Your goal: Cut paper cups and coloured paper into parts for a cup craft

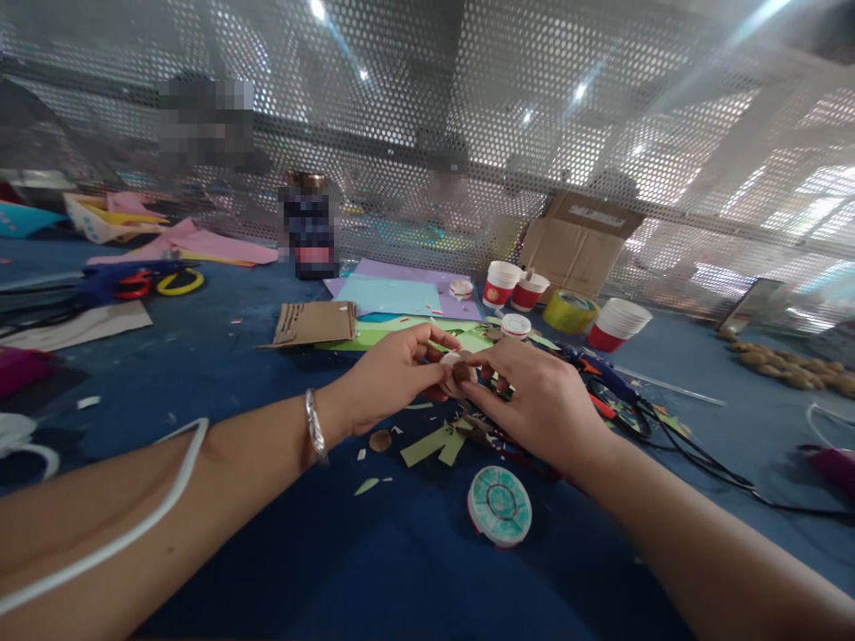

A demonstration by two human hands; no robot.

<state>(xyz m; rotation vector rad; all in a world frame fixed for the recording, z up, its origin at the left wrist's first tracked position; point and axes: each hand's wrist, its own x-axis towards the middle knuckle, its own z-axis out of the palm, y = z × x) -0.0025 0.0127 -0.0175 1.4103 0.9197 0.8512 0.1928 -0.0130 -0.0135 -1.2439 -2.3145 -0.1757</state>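
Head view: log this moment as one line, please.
left hand: holds small white piece | right hand: on brown disc against it | nearby: teal-topped disc, green paper strips

Dark blue tabletop fills the lower frame. Grey perforated panel stands upright behind it, spanning most of the upper half. Bright lights show at upper centre-left and upper right, streaked by glare. Bright patch at the right edge, probably a window, blurred through the perforations.
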